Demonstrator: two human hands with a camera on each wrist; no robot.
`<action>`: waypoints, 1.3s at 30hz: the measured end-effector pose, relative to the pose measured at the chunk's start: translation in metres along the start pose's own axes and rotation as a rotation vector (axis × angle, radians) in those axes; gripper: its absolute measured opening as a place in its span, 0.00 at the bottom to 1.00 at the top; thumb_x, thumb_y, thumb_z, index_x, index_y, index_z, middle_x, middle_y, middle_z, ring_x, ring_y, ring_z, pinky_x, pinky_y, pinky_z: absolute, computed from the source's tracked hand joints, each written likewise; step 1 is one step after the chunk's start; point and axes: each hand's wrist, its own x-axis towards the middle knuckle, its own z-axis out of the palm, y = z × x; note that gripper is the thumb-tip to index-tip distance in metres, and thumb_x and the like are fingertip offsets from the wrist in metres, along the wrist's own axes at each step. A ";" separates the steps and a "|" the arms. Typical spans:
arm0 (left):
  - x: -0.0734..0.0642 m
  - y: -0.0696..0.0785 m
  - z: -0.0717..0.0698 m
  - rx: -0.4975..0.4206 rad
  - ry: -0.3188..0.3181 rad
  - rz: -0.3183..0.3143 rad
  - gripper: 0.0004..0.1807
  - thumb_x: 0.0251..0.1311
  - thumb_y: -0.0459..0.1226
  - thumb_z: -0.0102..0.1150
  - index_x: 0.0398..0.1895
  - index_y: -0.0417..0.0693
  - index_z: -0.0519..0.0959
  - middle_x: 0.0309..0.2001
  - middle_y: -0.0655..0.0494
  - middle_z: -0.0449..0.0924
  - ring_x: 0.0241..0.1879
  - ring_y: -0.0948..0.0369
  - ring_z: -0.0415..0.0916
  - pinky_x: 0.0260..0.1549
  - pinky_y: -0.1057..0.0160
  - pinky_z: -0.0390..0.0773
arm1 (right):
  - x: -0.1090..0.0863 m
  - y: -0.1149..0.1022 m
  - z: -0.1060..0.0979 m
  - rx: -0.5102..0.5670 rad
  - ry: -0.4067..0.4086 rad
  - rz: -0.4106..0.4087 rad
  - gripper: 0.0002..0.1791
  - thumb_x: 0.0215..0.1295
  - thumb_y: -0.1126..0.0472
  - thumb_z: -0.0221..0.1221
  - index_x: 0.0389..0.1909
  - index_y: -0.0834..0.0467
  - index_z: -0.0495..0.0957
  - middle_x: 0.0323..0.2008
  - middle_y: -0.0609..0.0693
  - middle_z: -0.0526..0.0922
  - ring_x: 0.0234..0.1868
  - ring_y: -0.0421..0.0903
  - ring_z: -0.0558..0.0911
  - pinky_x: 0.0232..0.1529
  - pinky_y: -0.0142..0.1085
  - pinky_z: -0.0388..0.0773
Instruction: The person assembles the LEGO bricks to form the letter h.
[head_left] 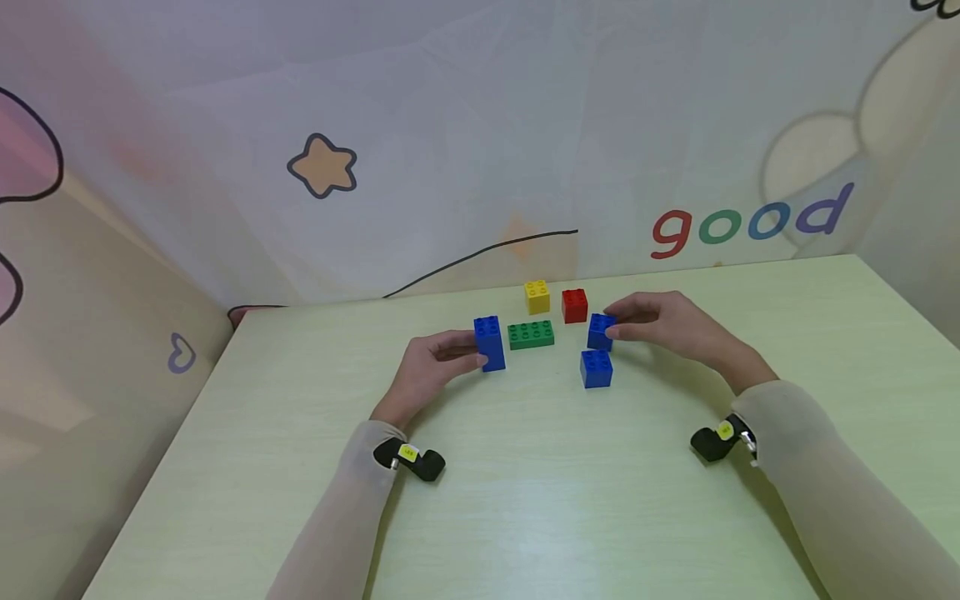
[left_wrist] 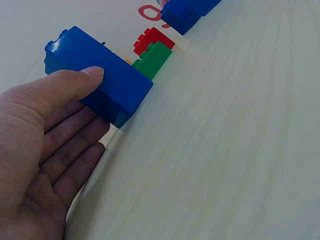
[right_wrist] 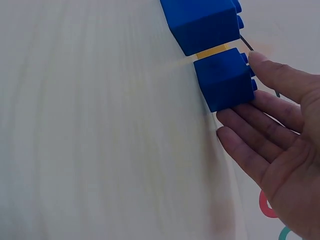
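My left hand (head_left: 429, 367) holds a tall blue stack (head_left: 490, 343) of two toy building bricks, the thumb across its near side (left_wrist: 116, 85). My right hand (head_left: 667, 325) is at the right side of a small blue brick (head_left: 600, 331), its thumb and fingertips right at the edge. In the right wrist view the thumb is beside the brick's studs and the fingers spread out loosely below. Just in front of that brick stands another blue brick (head_left: 597, 369). A long green brick (head_left: 531, 335) lies between the hands.
Behind the green brick stand a yellow brick (head_left: 537, 297) and a red brick (head_left: 574, 306). All rest on a pale wooden table (head_left: 480, 500). A printed backdrop (head_left: 465, 150) rises at its far edge. Each wrist wears a small black camera.
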 end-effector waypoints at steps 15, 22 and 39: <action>0.000 0.001 0.000 -0.007 0.001 0.003 0.21 0.67 0.38 0.74 0.62 0.46 0.85 0.55 0.54 0.88 0.55 0.56 0.85 0.62 0.54 0.80 | 0.001 0.004 0.001 0.035 -0.003 -0.010 0.24 0.76 0.56 0.66 0.67 0.61 0.79 0.60 0.60 0.83 0.64 0.60 0.79 0.66 0.58 0.76; -0.002 0.002 -0.001 -0.007 -0.002 0.000 0.21 0.67 0.38 0.74 0.62 0.46 0.85 0.54 0.54 0.88 0.55 0.56 0.85 0.62 0.54 0.80 | -0.001 0.005 -0.002 0.054 -0.011 0.000 0.24 0.76 0.56 0.66 0.68 0.61 0.78 0.61 0.61 0.83 0.65 0.61 0.78 0.68 0.59 0.74; -0.002 0.003 -0.001 -0.031 -0.008 0.003 0.23 0.67 0.38 0.74 0.64 0.45 0.84 0.55 0.52 0.88 0.55 0.54 0.85 0.61 0.53 0.81 | -0.002 0.013 -0.002 0.049 -0.005 0.010 0.25 0.77 0.54 0.65 0.69 0.58 0.78 0.63 0.60 0.82 0.67 0.60 0.77 0.69 0.60 0.72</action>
